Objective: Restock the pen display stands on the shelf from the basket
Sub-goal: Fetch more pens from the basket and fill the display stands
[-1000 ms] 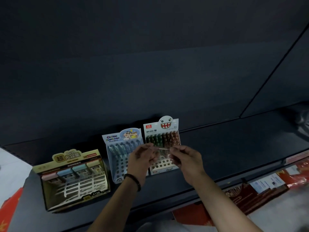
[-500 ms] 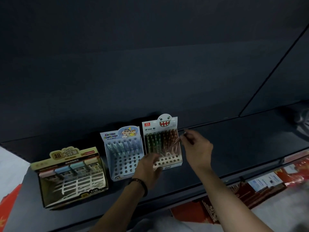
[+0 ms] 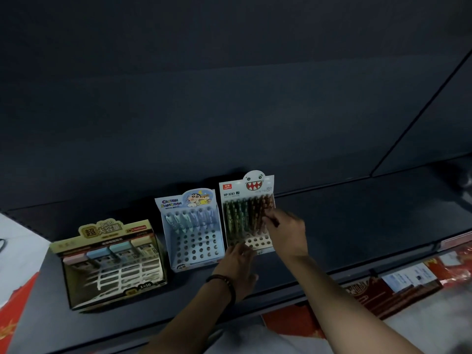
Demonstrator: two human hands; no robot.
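the right hand (image 3: 286, 226) reaches to the right side of the monster-face stand (image 3: 255, 186), fingers curled as if pinching a pen (image 3: 268, 217) among the brown rows, though the dim light makes the pen hard to pick out. the left hand (image 3: 238, 261) rests with loose fingers against that stand's front edge, likely to stop it sliding on the shelf (image 3: 357, 226). free holes show along its front row; the basket is out of view.
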